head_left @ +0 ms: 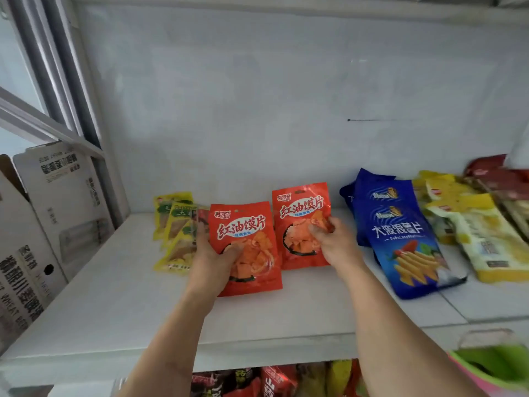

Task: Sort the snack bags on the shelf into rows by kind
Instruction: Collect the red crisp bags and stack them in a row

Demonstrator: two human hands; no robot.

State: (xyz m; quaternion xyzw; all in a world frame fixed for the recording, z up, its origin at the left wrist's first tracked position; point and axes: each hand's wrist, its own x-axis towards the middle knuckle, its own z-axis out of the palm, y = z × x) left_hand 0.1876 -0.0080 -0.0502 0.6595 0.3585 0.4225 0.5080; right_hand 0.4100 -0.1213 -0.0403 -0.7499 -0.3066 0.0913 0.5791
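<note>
Both forearms reach up from the near edge toward the white shelf (100, 296), each hand closed on a red bag. Left hand (213, 257) grips the left red bag (246, 247), thumb curled over its front, fingers hidden behind it; it stands tilted, nearer than its twin. Right hand (329, 242) pinches the right red bag (300, 222) at its right edge, fingers curled onto the front. That bag stands almost upright, further back, and the two are just beside each other (same print, so one kind).

Left of them a few yellow-green bags (174, 233) lie overlapped, touching or nearly touching the left red bag's far edge. Right, past a gap, blue bags (400, 233) lie stacked and leaning, then a jumbled heap of yellow bags (481, 233) with dark red ones (492, 173) behind. Cardboard boxes (43, 224) lean at the far left; more snacks show on the level below.

The risk, I'd judge, is in the setting down. These bags are slick and puffy, and one stood on its bottom edge may topple forward or slide onto the yellow-green ones and muddle that row. The right hand's edge-pinch is slight; the bag could swing or slip. A forearm sweeping right might nudge the blue stack.
</note>
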